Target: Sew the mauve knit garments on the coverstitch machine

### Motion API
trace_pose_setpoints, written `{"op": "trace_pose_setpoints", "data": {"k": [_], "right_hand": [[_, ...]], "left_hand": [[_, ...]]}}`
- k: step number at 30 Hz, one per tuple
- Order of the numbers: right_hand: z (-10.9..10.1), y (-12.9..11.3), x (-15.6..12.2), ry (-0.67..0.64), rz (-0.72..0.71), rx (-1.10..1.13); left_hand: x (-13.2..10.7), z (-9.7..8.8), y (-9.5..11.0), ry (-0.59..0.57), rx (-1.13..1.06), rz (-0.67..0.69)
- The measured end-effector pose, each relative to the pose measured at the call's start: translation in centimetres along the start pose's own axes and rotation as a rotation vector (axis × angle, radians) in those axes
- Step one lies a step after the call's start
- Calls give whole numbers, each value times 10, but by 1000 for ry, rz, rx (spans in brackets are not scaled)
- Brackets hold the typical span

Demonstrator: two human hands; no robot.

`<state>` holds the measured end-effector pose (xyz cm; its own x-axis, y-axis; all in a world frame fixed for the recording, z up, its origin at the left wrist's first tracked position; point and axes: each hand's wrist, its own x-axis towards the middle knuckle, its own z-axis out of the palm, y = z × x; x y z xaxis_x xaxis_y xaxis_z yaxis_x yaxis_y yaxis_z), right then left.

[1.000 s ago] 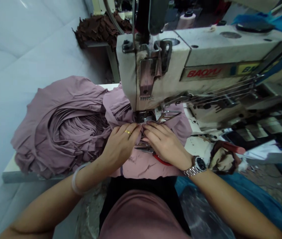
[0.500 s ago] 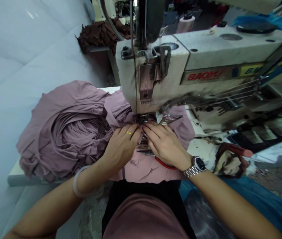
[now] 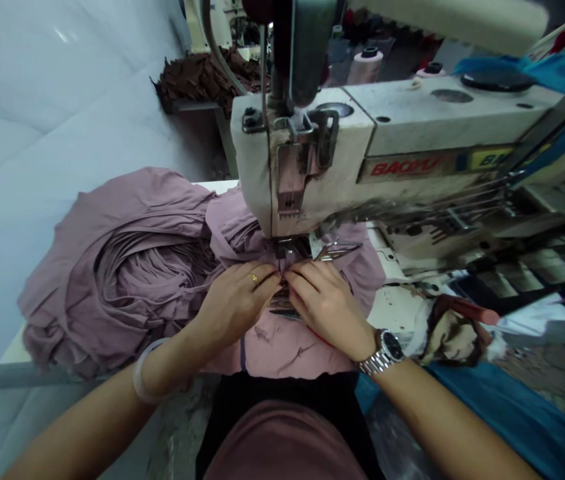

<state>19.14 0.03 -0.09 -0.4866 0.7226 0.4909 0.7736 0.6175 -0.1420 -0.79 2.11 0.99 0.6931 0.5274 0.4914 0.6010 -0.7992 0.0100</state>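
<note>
A white industrial sewing machine (image 3: pixel 412 153) stands over the table, its presser foot (image 3: pixel 290 250) just beyond my fingertips. Mauve fabric (image 3: pixel 282 347) lies under the foot and hangs toward my lap. My left hand (image 3: pixel 235 300), with a gold ring, presses the fabric down left of the foot, fingers together. My right hand (image 3: pixel 325 303), a metal watch on its wrist, presses the fabric right of the foot, fingertips almost touching the left hand's. Something red shows under the right palm.
A big heap of mauve fabric (image 3: pixel 122 267) fills the table's left side. A patterned cloth bundle (image 3: pixel 455 330) lies right of my wrist. Brown fabric pieces (image 3: pixel 197 73) are stacked on a far table. A thread cone (image 3: pixel 365 63) stands behind the machine. Blue cloth (image 3: pixel 502 413) drapes at lower right.
Both hands have crept slightly forward toward the presser foot with the fabric. The view has shifted a little; the hands keep the same pose.
</note>
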Motion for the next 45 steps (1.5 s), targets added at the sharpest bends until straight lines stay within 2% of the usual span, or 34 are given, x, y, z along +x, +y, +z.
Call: {"op": "trace_pose_setpoints", "data": {"k": [8, 14, 20, 24, 28, 30, 31, 33, 34, 35, 37, 39, 40, 42, 45], "right_hand": [[1, 8, 5, -40, 38, 21], [6, 16, 7, -57, 62, 80], [6, 24, 3, -38, 15, 99], [3, 18, 5, -46, -44, -35], [2, 12, 3, -21, -185, -181], [1, 11, -7, 52, -196, -163], [0, 12, -15, 114, -162, -154], [-2, 15, -36, 256, -14, -182], [-2, 17, -48, 313, 84, -220], [-2, 19, -58, 348, 181, -262], [0, 22, -76, 328, 337, -313], [3, 25, -87, 251, 434, -265], [4, 26, -90, 231, 473, -205], [3, 27, -92, 253, 556, -21], [-3, 28, -91, 344, 726, 386]], "left_hand": [[6, 4, -5, -7, 39, -33], [8, 5, -8, -68, 16, -65], [4, 6, -14, -60, 13, -59], [4, 7, -12, -80, 7, -22], [3, 10, -9, -44, -48, -46], [-4, 8, -12, 36, -132, -144], [-9, 6, -16, 116, -166, -226], [-24, 2, -27, 286, -214, -449], [-31, 1, -33, 324, -241, -571], [-37, 0, -39, 306, -288, -686], [-46, -1, -50, 121, -432, -838], [-48, -2, -56, -86, -550, -892], [-46, -4, -58, -153, -591, -911], [-41, -11, -58, -213, -674, -981], [-33, -26, -57, -221, -851, -1180]]}}
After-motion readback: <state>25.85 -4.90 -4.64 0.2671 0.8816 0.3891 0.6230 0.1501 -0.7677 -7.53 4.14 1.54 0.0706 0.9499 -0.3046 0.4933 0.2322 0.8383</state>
